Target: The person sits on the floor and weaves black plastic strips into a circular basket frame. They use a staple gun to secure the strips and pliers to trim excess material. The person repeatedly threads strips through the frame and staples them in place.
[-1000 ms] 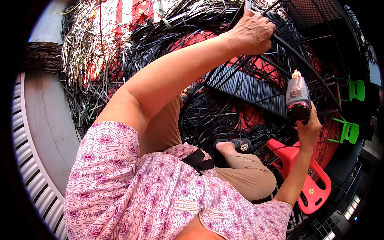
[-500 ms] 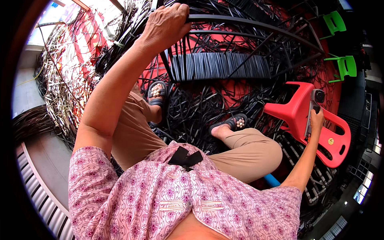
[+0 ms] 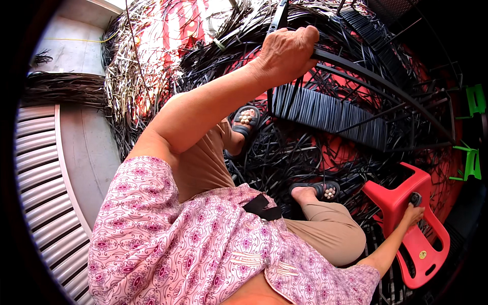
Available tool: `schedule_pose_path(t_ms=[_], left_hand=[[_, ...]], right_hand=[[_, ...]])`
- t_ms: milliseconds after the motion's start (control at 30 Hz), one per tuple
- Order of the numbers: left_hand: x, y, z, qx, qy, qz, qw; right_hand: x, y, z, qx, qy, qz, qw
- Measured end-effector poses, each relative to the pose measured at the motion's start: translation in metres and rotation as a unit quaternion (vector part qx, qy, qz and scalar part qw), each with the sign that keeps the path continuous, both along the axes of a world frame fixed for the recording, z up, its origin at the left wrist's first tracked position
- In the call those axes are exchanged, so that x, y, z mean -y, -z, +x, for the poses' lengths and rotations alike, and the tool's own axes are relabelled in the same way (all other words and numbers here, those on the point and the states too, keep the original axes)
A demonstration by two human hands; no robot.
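Observation:
My left hand (image 3: pixel 290 53) is closed round the end of a curved black rail, part of a furniture frame (image 3: pixel 367 72). A panel of black strips wound side by side (image 3: pixel 330 113) spans the lower part of that frame. Off to the right, my right hand (image 3: pixel 414 215) is closed on a hand tool with a dark rounded end (image 3: pixel 416 199); most of the tool is hidden, and its exact kind does not show. That hand is over a small red plastic chair (image 3: pixel 401 195), whose backrest has oval cut-outs.
Loose black strips (image 3: pixel 269 162) lie heaped over a red floor covering around my sandalled feet. Two green plastic chairs (image 3: pixel 473 162) stand at the far right. A slatted light-coloured bench (image 3: pixel 48 188) and a thick bundle of dark strips (image 3: pixel 63 89) are on the left.
The view has swung left, so everything sits farther right and lower. My left hand keeps its hold on the rail. My right hand stays closed on the tool by the red chair.

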State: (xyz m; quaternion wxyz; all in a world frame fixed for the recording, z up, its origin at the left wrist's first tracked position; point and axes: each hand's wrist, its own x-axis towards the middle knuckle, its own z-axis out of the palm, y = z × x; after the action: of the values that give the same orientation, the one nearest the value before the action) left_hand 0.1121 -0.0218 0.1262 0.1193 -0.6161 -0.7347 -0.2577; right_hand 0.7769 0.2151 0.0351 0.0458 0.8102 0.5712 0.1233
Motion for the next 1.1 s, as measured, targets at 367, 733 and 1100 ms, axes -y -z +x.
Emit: schedule_pose_path(t_ms=[367,733,1100], left_hand=[[0.012,-0.028,-0.018,0.180,0.135,-0.168,0.960],[0.027,-0.022,0.006,0.187,0.136,-0.122,0.965],[0.037,-0.022,-0.014,0.178,0.262,-0.187,0.930]], right_hand=[[0.078,-0.162,-0.478,-0.324,-0.691,-0.077,0.642],[0.100,-0.128,-0.560,-0.240,-0.313,-0.671,0.627],[0.101,-0.085,-0.546,-0.499,-0.309,-0.540,0.603]])
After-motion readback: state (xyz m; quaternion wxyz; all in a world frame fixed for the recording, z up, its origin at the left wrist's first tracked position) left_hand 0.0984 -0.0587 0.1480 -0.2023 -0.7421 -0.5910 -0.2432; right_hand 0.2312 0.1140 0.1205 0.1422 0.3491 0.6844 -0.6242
